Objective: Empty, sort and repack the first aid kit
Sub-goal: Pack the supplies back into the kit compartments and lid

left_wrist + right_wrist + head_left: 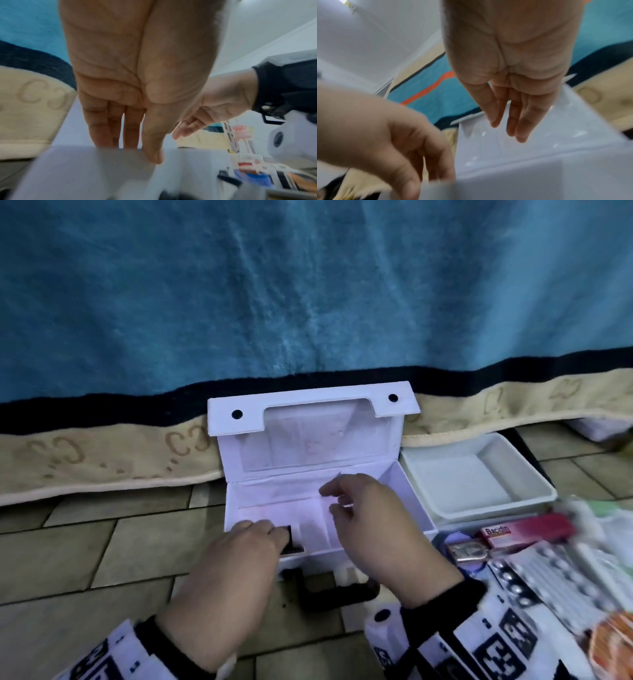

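Almost all supplies lie outside the first aid kit [308,491], which stands open on the floor against the blanket. One dark item [291,539] sits inside, under the left hand [239,556], fingers relaxed; whether they touch it I cannot tell. The right hand [373,518] hovers, loose. The white tray [534,484] is bare; pill strips [548,573] wait beside, so repacking seems barely begun.

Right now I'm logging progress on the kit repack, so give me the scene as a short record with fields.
kit box: white box on the tiled floor, lid up against the blue blanket
box contents: looks nearly empty; dividers visible
left hand: left hand rests on the box's front rim, fingers straight
right hand: right hand over the open box, fingers relaxed, holding nothing
tray: white tray right of the box, empty
supplies: Bacidin carton and blister packs on the floor at right
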`<action>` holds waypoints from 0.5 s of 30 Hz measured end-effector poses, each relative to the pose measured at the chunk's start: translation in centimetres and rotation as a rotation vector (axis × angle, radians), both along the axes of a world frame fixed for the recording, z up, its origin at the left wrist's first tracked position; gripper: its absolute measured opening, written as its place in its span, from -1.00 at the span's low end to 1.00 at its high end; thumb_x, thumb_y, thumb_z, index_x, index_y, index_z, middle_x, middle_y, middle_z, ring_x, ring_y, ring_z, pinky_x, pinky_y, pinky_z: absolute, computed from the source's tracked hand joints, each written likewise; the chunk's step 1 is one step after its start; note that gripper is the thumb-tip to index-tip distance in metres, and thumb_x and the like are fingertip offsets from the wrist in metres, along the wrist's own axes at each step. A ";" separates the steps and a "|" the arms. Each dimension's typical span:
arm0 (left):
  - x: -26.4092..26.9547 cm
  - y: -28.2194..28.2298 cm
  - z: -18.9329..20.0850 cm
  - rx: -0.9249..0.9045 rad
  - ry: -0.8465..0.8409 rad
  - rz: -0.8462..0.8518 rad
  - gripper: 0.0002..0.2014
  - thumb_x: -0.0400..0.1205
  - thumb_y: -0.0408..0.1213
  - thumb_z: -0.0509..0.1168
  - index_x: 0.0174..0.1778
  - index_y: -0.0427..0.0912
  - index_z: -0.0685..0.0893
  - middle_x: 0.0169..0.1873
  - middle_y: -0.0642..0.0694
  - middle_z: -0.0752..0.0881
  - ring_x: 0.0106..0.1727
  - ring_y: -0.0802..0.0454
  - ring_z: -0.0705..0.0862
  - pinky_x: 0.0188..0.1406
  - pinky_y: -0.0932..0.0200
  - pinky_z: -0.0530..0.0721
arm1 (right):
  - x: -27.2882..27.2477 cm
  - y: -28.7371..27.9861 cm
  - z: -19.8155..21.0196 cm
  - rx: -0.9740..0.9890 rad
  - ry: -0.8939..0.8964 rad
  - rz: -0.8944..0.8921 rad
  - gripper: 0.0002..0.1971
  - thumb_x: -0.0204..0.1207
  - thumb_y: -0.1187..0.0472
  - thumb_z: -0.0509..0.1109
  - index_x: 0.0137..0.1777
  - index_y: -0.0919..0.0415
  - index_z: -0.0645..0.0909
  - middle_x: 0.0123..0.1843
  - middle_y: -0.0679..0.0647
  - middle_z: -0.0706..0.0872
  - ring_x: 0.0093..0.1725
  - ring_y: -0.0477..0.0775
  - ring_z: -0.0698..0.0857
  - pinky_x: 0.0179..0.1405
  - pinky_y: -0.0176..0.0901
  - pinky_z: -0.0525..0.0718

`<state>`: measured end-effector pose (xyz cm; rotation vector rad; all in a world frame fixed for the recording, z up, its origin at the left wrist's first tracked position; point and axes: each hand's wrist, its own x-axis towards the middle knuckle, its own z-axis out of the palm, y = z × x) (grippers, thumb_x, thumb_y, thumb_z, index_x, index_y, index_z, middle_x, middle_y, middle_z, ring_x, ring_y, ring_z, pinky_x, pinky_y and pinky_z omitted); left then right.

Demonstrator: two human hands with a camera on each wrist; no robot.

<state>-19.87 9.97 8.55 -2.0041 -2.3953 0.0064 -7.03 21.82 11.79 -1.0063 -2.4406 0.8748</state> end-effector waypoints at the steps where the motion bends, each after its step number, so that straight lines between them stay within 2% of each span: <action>1: 0.3 0.6 0.6 0.015 -0.024 0.000 -0.53 -0.17 -0.31 0.65 -0.44 0.08 0.62 -0.53 0.13 0.60 -0.52 0.10 0.62 -0.67 0.34 0.56 | 1.6 0.3 0.9 -0.010 0.032 -0.047 -0.73 0.56 0.28 0.26 0.17 0.00 0.64 0.20 -0.08 0.66 0.14 -0.10 0.65 0.12 -0.35 0.55; 3: 1.5 2.0 2.2 0.054 -0.069 0.002 -0.60 0.00 -0.29 0.68 -0.38 0.07 0.66 -0.48 0.12 0.64 -0.47 0.05 0.67 -0.67 0.21 0.63 | 5.1 1.0 2.2 -0.044 0.083 -0.151 -0.77 0.54 0.27 0.30 0.06 -0.05 0.68 0.07 -0.11 0.73 -0.02 -0.16 0.70 -0.06 -0.44 0.58; 5: 3.2 3.5 3.6 0.062 -0.107 -0.005 -0.75 0.26 -0.25 0.60 -0.24 0.03 0.70 -0.33 0.09 0.70 -0.30 -0.01 0.72 -0.51 0.07 0.71 | 8.8 1.8 2.9 -0.013 0.101 -0.274 -0.80 0.51 0.26 0.34 -0.03 -0.07 0.68 -0.06 -0.14 0.75 -0.16 -0.22 0.69 -0.22 -0.55 0.53; 6: 4.1 4.3 4.3 0.059 -0.151 -0.023 -0.82 0.41 -0.24 0.50 -0.12 0.02 0.70 -0.20 0.06 0.71 -0.15 -0.05 0.72 -0.32 0.00 0.74 | 10.6 2.1 2.9 0.016 0.093 -0.343 -0.81 0.50 0.26 0.35 -0.04 -0.06 0.69 -0.11 -0.14 0.75 -0.19 -0.22 0.69 -0.23 -0.51 0.54; 8: 5.8 5.9 4.9 0.063 -0.202 -0.102 -0.81 0.60 -0.19 0.28 0.12 0.05 0.64 0.05 0.07 0.66 0.12 -0.05 0.63 0.02 -0.02 0.66 | 13.9 2.2 2.5 0.047 0.030 -0.474 -0.87 0.48 0.21 0.38 -0.08 -0.07 0.67 -0.22 -0.17 0.73 -0.24 -0.18 0.69 -0.22 -0.31 0.59; 10: 7.3 7.5 5.1 0.074 -0.208 -0.176 -0.76 0.68 -0.14 0.14 0.24 0.11 0.55 0.18 0.12 0.57 0.24 0.03 0.55 0.21 0.06 0.55 | 16.1 1.6 1.5 0.034 -0.149 -0.538 -0.92 0.46 0.08 0.41 -0.07 -0.09 0.65 -0.28 -0.19 0.70 -0.20 -0.10 0.69 -0.19 -0.23 0.57; 13: 9.5 10.0 5.5 0.030 -0.261 -0.246 -0.77 0.70 -0.14 0.09 0.21 0.07 0.56 0.19 0.10 0.56 0.22 0.05 0.54 0.18 0.06 0.54 | 16.9 -0.2 -0.5 -0.067 -0.458 -0.482 -0.69 0.44 -0.17 0.33 0.10 -0.07 0.60 -0.05 -0.11 0.73 0.01 0.00 0.70 -0.11 -0.19 0.55; 15: 10.8 11.7 5.7 -0.005 -0.274 -0.303 -0.77 0.71 -0.15 0.08 0.16 0.00 0.60 0.16 0.04 0.59 0.17 0.02 0.57 0.14 0.04 0.56 | 16.6 -1.3 -0.9 -0.084 -0.516 -0.469 -0.66 0.52 -0.18 0.23 0.14 -0.01 0.58 0.08 0.00 0.71 0.11 0.08 0.69 -0.06 -0.15 0.57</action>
